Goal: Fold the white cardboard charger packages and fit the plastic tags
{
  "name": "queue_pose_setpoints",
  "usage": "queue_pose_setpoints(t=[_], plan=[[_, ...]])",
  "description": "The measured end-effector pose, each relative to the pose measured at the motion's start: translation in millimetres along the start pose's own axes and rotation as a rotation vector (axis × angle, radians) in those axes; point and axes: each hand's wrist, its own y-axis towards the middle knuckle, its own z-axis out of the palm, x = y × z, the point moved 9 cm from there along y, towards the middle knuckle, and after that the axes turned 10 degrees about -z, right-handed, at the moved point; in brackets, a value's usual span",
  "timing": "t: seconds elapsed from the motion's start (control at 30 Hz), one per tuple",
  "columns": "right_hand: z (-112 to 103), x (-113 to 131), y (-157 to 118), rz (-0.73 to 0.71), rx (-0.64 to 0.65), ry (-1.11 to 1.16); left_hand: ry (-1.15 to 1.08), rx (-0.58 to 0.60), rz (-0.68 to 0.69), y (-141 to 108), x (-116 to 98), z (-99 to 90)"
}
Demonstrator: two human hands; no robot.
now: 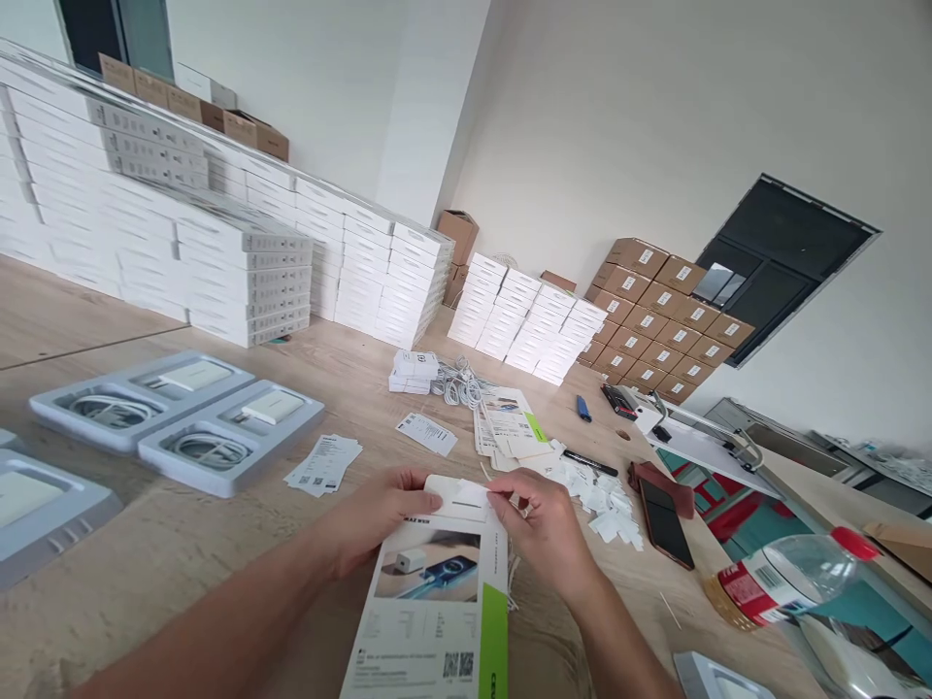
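Observation:
A flat printed charger box (429, 621) with a charger-and-phone picture and a green side strip lies low in front of me, its white top flap (455, 497) pointing away. My left hand (393, 515) grips the flap's left corner, thumb on top. At the right corner, my right hand (535, 519) pinches the edge between thumb and fingers; a small white piece there is too unclear to name. Just beyond sit printed cards (427, 434), a pile of flat printed packages (510, 422) and white paper scraps (604, 495). More cards (324, 464) lie left of my left hand.
Grey trays (240, 466) with chargers and cables stand left. Stacked white boxes (211, 262) line the back, brown cartons (655, 320) behind. On the right are a phone (665, 519), a black pen (589, 462) and a red-capped bottle (793, 578). Bundled cables (462, 382) lie mid-table.

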Motion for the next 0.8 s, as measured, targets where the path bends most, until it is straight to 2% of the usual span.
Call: queue_pose_setpoints(t=[0.23, 0.43, 0.53, 0.7, 0.8], plan=[[4.6, 19.9, 0.8, -0.180, 0.080, -0.112, -0.118, -0.035, -0.018, -1.3, 3.8, -2.2], [7.7, 30.2, -0.1, -0.296, 0.092, -0.213, -0.092, -0.051, 0.030, -1.4, 0.0, -5.3], [8.1, 32.8, -0.7, -0.335, 0.084, -0.229, -0.073, -0.016, 0.069, -3.4, -5.8, -0.9], [7.8, 34.6, 0.5, -0.324, 0.058, -0.223, 0.060, 0.069, 0.198, -14.9, -23.1, 13.3], [6.2, 34.3, 1.0, -0.280, 0.038, -0.229, 0.156, 0.065, 0.257, -19.0, -29.1, 16.7]])
